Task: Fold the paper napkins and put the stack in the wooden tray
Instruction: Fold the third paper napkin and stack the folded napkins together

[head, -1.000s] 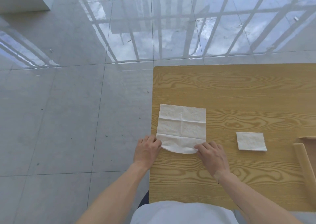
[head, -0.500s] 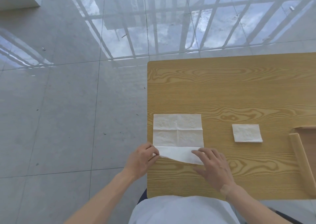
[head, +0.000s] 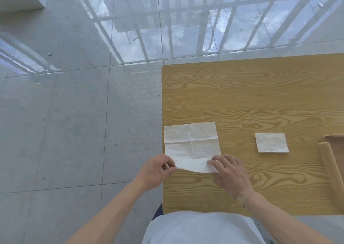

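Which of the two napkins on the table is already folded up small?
The small folded napkin lying alone near the wooden tray. The large napkin by the table's left edge is spread open, both hands pinching its near edge.

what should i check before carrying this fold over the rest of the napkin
1. Left hand pinches the near left corner of the open napkin: ok.
2. Right hand has the near right corner: fingers lie on it, a true pinch cannot tell.
3. Near edge lifted evenly: not ok, it sags in the middle.
4. Far half flat on the table, creases showing: ok.
5. Napkin square to the table edge: not ok, slightly skewed, left side at the rim.
6. Folded napkin and wooden tray clear of the fold path: ok.
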`<state>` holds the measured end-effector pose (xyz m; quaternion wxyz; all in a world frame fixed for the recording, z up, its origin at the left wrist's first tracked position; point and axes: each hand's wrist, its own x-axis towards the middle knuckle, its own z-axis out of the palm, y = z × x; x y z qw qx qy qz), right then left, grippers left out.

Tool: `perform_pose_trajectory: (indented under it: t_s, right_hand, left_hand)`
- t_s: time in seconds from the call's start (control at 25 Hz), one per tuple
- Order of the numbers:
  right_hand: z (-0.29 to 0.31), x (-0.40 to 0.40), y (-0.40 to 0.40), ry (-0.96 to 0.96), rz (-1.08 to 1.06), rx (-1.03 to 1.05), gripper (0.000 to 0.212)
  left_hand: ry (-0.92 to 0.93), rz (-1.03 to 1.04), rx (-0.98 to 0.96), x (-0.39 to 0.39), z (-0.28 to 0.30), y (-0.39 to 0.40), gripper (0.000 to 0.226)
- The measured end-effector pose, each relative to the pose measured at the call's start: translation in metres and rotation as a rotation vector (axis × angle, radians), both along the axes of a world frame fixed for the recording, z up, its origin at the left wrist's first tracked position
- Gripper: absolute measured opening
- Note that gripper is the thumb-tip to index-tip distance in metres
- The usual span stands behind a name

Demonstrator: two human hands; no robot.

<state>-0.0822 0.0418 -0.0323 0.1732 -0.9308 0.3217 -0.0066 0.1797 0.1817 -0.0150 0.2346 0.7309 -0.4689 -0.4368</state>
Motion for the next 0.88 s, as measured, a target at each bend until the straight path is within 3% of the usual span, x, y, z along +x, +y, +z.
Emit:
perform_pose_trajectory:
  t_s: [0.2, 0.48, 0.88]
  right_hand:
    - [0.006, -0.005, -0.010, -0.138, -0.066, 0.006, 0.016]
    - [0.016, -0.017, -0.019, -0.137, -0.165, 0.164, 0.015]
    - [-0.001, 0.003, -0.034, 0.077, -0.325, 0.309, 0.011]
  left_hand:
    - [0.010, 0.022, 0.028, 0.003, -0.001, 0.000, 0.010]
    - [0.001, 0.001, 0.082, 0.007, -0.004, -0.004, 0.010]
    - [-0.053, 0.092, 0.233, 0.005, -0.013, -0.029, 0.008]
